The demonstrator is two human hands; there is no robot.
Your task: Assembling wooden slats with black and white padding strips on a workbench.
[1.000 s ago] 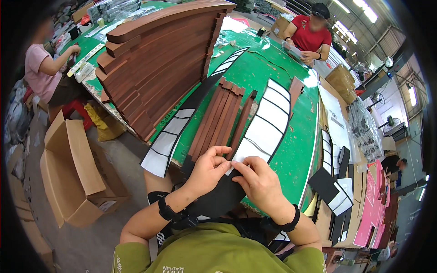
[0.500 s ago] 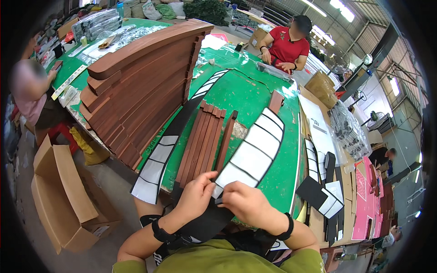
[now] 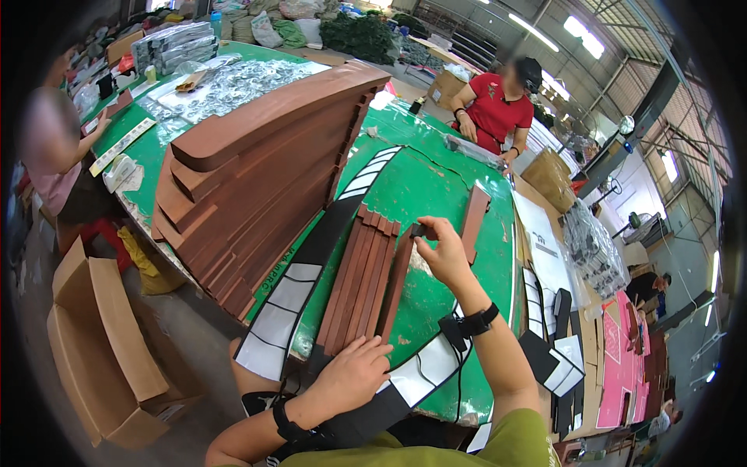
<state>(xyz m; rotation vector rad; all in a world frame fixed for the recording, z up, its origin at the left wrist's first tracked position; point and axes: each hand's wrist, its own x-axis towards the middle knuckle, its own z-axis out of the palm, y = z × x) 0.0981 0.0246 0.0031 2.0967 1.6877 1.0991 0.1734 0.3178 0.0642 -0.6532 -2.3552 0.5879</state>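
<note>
In the middle of the green table lies a row of reddish-brown wooden strips (image 3: 359, 284). Just right of it is a single wooden strip (image 3: 398, 282) with a black far end. My right hand (image 3: 443, 253) pinches that black end between thumb and fingers. Over the near ends of the strips, my left hand (image 3: 354, 375) lies with fingers stretched out. Beside its fingertips a black band with white panels (image 3: 424, 375) curves under my right forearm. Another such band (image 3: 284, 311) runs along the left side of the strips.
A tall stack of curved brown boards (image 3: 264, 171) stands on the table's left. An open cardboard box (image 3: 109, 342) sits on the floor. One brown piece (image 3: 475, 218) lies to the right. Across the table is a person in red (image 3: 498, 109); another stands far left.
My right hand has left the paneled band and reached forward to the single strip's black end. My left hand has let go of the band and lowered onto the strips. The band has dropped nearer me.
</note>
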